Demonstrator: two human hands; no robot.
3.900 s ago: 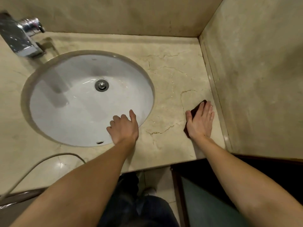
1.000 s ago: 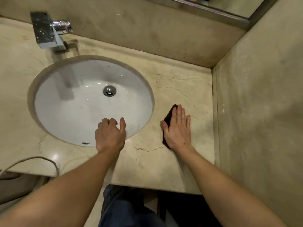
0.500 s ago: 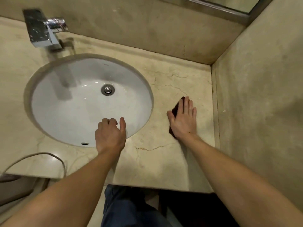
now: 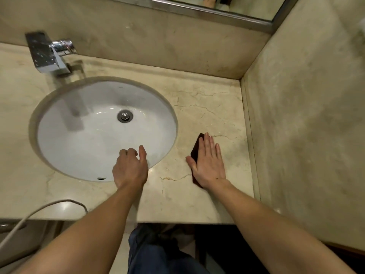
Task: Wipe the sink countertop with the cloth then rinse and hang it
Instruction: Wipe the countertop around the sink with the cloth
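A dark cloth (image 4: pixel 196 148) lies flat on the beige marble countertop (image 4: pixel 209 107) to the right of the sink. My right hand (image 4: pixel 209 165) presses flat on it with fingers stretched out, so only the cloth's left edge shows. My left hand (image 4: pixel 130 168) rests on the near rim of the white oval sink (image 4: pixel 83 135), fingers curled over the edge into the bowl, holding nothing. A chrome faucet (image 4: pixel 49 53) stands at the back left.
A marble side wall (image 4: pixel 306 115) bounds the counter on the right and a backsplash runs behind it under a mirror frame (image 4: pixel 197 9). A pale hose (image 4: pixel 39 210) curves over the counter's front left edge. The drain (image 4: pixel 124 116) sits mid-bowl.
My right hand has slid the cloth back toward me and slightly left on the counter since half a second ago. My left hand stays on the sink rim.
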